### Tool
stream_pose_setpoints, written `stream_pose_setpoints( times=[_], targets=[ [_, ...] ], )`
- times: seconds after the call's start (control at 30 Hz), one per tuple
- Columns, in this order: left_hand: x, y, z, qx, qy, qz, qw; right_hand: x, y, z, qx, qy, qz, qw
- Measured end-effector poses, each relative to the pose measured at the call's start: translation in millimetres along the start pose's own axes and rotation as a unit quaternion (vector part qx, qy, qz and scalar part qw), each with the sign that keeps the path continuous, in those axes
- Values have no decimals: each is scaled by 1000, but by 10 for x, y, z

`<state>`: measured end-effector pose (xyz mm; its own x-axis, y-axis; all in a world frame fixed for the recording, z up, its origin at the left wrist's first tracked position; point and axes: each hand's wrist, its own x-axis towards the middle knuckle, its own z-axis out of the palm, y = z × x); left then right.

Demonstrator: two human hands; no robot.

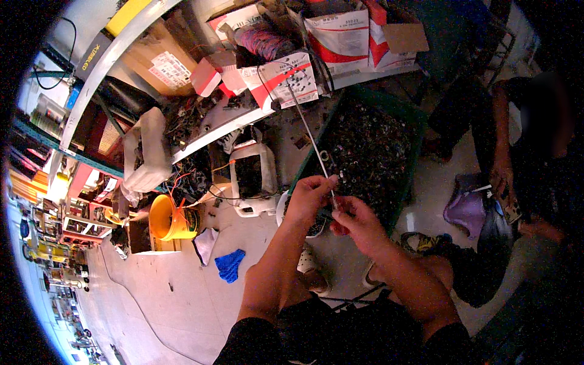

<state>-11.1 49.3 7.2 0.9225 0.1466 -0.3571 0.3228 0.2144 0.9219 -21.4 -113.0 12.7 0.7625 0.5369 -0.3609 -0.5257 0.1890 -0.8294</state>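
A long thin metal rod (313, 140) slants up and away from my hands toward the boxes on the shelf. Small dark bits (296, 76) show around its far tip; I cannot tell if they cling to it. My left hand (311, 196) pinches the rod near its lower part. Just below, my right hand (360, 224) has its fingers closed around the lower end. Beyond and right of the hands, a green bin (417, 131) holds a heap of small mixed metal parts (371, 146). A white bucket (281, 210) is partly hidden behind my left wrist.
A shelf (213, 134) carries cardboard boxes (337, 36) and a coil of wire (264, 41). Cut-open white jugs (252, 176), a yellow bucket (167, 219) and a blue cloth (229, 266) are to the left. Another person (508, 140) sits at right beside a purple cloth (465, 207).
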Motion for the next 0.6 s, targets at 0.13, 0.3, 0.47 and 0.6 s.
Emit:
stream_pose_setpoints(
  times=[0.13, 0.3, 0.47, 0.6],
  targets=[
    [-22, 31, 47, 0, 33, 1, 999, 13, 50, -12, -33, -8, -44, 998],
    [-46, 98, 24, -52, -6, -25, 998, 42, 102, -95, 28, -19, 4, 999],
    [-52, 143, -56, -104, -63, -37, 992, 31, 90, -123, 97, -43, 27, 994],
    [-9, 86, -140, -84, -77, -37, 993, 27, 73, -130, 128, -77, 35, 988]
  ],
)
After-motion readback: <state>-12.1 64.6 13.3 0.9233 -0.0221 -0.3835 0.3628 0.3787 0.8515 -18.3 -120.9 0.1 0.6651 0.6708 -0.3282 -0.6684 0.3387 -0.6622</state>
